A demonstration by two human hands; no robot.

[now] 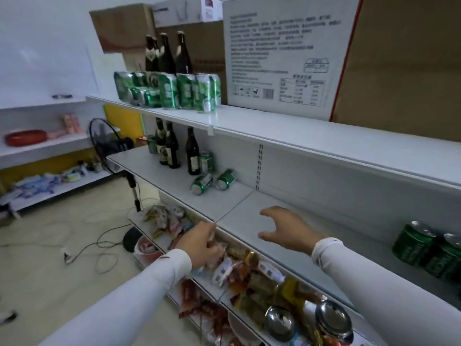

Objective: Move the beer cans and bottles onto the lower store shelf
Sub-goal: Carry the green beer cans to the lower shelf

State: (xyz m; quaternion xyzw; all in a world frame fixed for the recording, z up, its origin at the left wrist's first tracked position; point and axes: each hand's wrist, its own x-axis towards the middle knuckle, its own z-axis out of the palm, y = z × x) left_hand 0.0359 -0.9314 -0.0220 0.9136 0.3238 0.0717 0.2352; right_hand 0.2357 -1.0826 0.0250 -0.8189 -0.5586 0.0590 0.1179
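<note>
Several green beer cans [174, 92] and dark bottles [172, 54] stand on the upper shelf [274, 126]. On the lower shelf [224, 203] are three dark bottles [193, 152], an upright green can [206, 162] and two cans lying on their sides [214, 182]. More green cans [429, 248] stand at its right end. My left hand [200, 243] hovers by the lower shelf's front edge, fingers loosely curled, holding nothing. My right hand [287, 228] is above the lower shelf with fingers spread, holding nothing.
Big cardboard boxes [287, 58] fill the upper shelf's right side. Snack packets [239, 270] and metal bowls [306, 320] crowd the shelf below my hands. A standing fan [109, 143] and cables [87, 245] are on the floor to the left, before side shelves.
</note>
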